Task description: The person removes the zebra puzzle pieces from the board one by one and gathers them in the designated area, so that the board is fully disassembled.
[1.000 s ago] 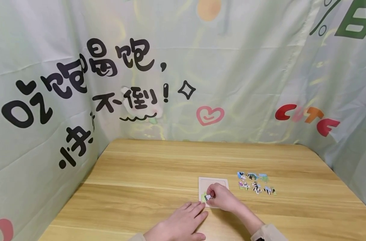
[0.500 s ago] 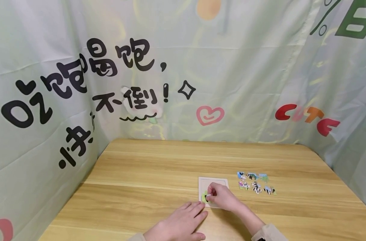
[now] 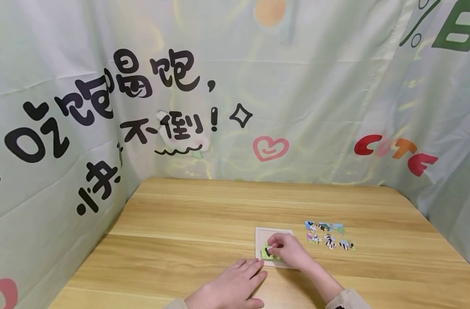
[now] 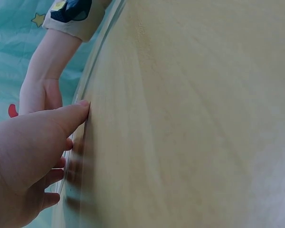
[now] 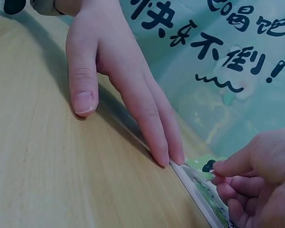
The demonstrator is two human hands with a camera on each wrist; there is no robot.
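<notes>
My right hand (image 3: 291, 251) pinches a green and black jigsaw piece (image 3: 267, 252) between thumb and fingertips, over the lower left part of a pale puzzle tray (image 3: 263, 237). In the right wrist view the piece (image 5: 202, 166) stands tilted above the tray's rim (image 5: 192, 190), and more green shows inside the tray under the hand. My left hand (image 3: 236, 281) lies with fingers extended, its fingertips touching the tray's lower left corner. From the right wrist, the left hand's fingers (image 5: 147, 114) reach that corner. The left wrist view shows the left hand (image 4: 31, 152) by the tabletop; no piece is visible there.
To the right of the tray, several loose jigsaw pieces (image 3: 329, 240) with zebra-striped, blue and green prints lie in two rows. The wooden table (image 3: 188, 223) meets a printed fabric curtain (image 3: 316, 94) behind it and at both sides.
The pinched piece has turned and tilted, so more of its green face shows. My right hand has shifted slightly right. The left hand stays at the tray's corner.
</notes>
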